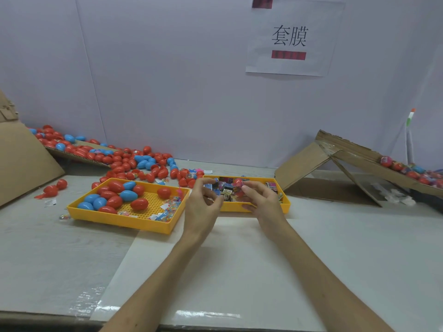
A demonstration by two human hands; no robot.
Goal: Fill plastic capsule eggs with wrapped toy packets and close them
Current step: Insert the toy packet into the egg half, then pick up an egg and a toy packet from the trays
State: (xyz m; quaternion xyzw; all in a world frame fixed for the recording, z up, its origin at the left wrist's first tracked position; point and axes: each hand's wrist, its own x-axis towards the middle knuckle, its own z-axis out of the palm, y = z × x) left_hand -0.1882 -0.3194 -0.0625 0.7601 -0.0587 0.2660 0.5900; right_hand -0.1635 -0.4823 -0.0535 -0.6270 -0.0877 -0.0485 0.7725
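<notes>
1. Two yellow trays are set side by side on the table (335, 236): the left tray (124, 222) and the right tray (285, 207).
2. In the left tray about eight red and five blue closed eggs (128, 195) are counted, with a few small packets at its near right corner.
3. The right tray is filled with a jumble of wrapped toy packets (225, 185), too many to be counted.
4. Both hands are held over the near side of the right tray.
5. One red capsule egg (238, 182) is held at the curled fingertips of the right hand (260, 200).
6. The left hand (203, 204) is seen with fingers curled and thumb close to forefinger. Whether anything is pinched cannot be told.
7. Many loose eggs (124, 161), mostly red, are spread at far left.
8. One cardboard ramp (354, 154) with more eggs is propped at far right.
9. One paper sign (290, 37) is fixed to the wall.
</notes>
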